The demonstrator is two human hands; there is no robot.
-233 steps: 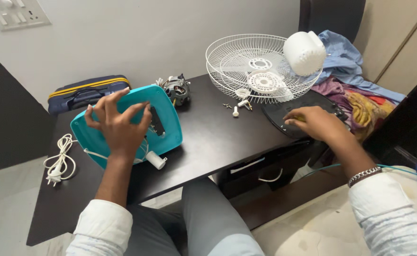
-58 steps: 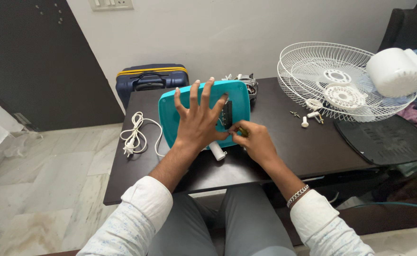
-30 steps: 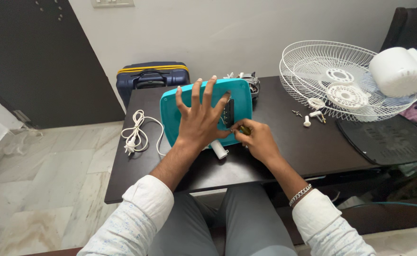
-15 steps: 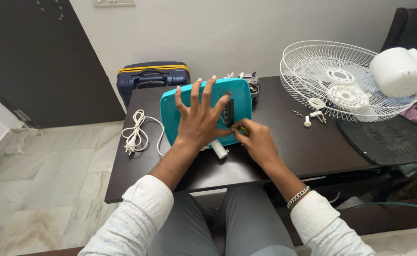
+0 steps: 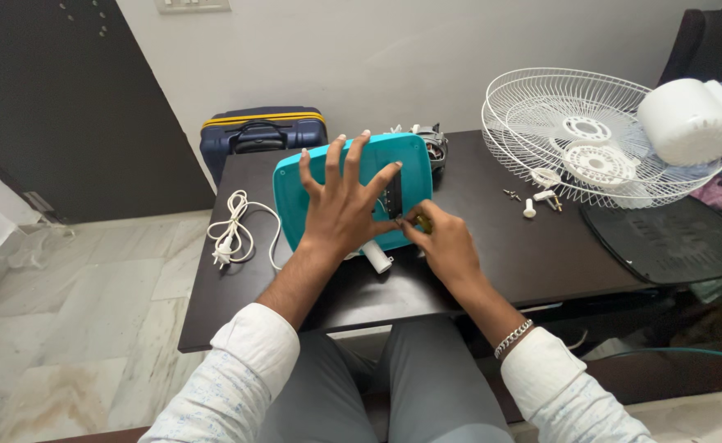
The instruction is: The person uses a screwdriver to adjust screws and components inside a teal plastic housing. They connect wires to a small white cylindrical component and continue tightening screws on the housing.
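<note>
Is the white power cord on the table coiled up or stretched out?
Coiled. The white power cord lies in a loose bundle of loops on the dark table, left of the teal base, plug resting among them.

You have only one view, from the camera on your head. It looks forward and down over your arms to the dark table (image 5: 492,271), which fills the middle of the picture. Your left hand (image 5: 340,209) and right hand (image 5: 443,242) are near the centre, quite close. Farther away the view reaches the white wall (image 5: 427,49), and on the left the marble floor (image 5: 74,328).
</note>
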